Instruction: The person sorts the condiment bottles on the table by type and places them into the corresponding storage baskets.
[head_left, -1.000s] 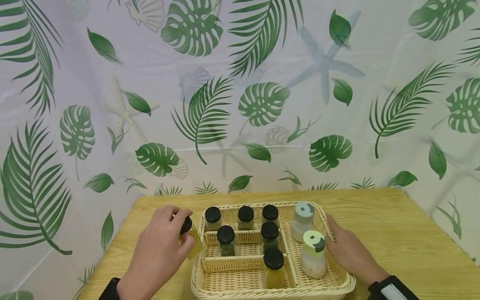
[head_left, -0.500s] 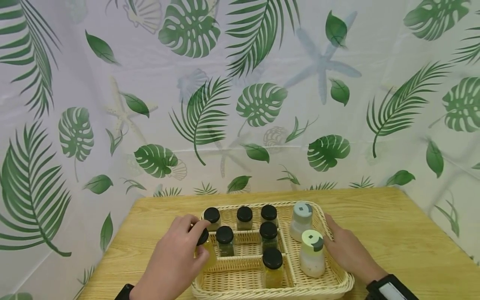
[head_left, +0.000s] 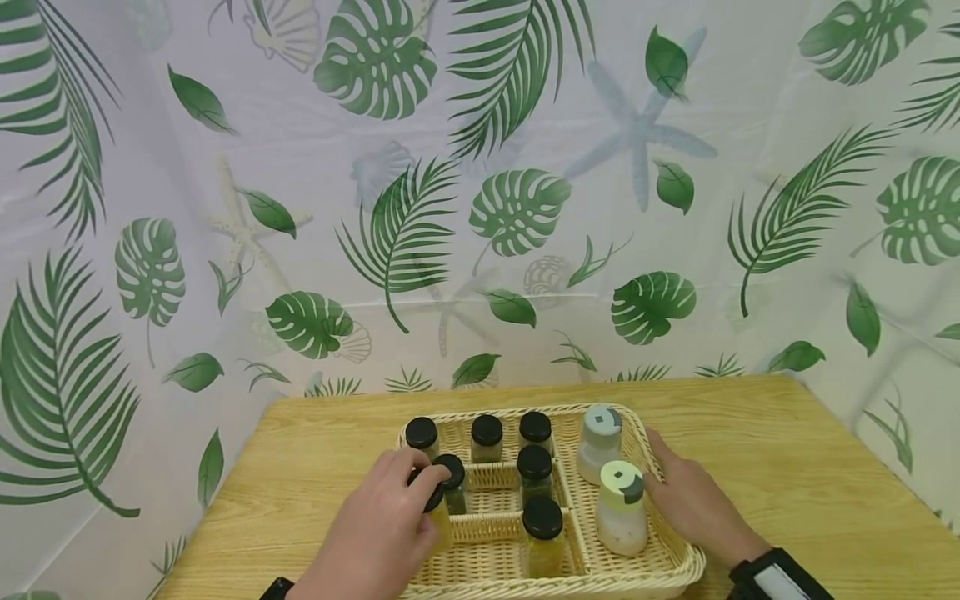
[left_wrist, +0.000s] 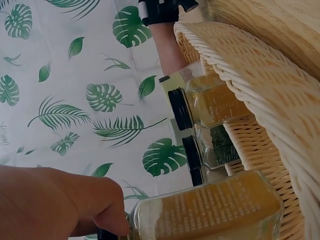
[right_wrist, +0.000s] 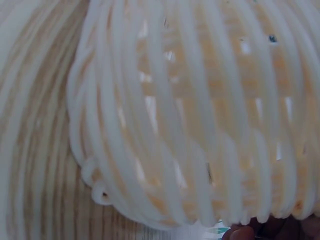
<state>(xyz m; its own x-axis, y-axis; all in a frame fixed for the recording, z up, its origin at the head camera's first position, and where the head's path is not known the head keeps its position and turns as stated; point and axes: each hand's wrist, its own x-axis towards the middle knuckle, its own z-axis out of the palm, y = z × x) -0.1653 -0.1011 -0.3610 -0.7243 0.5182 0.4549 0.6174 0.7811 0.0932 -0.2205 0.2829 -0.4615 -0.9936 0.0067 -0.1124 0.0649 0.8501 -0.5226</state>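
My left hand (head_left: pixel 382 521) pinches a glass spice jar (head_left: pixel 442 529) by its black lid, thumb and fingers at the lid. Yellowish powder fills this jar, which lies sideways across the left wrist view with printed text on its glass. In the head view it overlaps the front left compartment of a wicker basket (head_left: pixel 540 588). My right hand (head_left: pixel 693 504) holds the basket's right side at the rim, its fingers partly hidden. Fingertips (right_wrist: pixel 242 233) show low in the right wrist view, below the woven wall. A second yellow jar (head_left: pixel 543 550) stands at the front compartment's right end.
Several black-lidded jars (head_left: pixel 487 437) stand in the back and middle compartments. The right-hand compartment holds two white shakers, one with a pale blue cap (head_left: pixel 602 419), one with a yellow-green cap (head_left: pixel 622 482). The wooden table (head_left: pixel 787 450) meets a leaf-patterned cloth (head_left: pixel 480 333) behind.
My left hand has carried the yellow jar rightward and slightly down, from outside the basket's left rim to over its front left compartment. My right hand stays at the basket's side.
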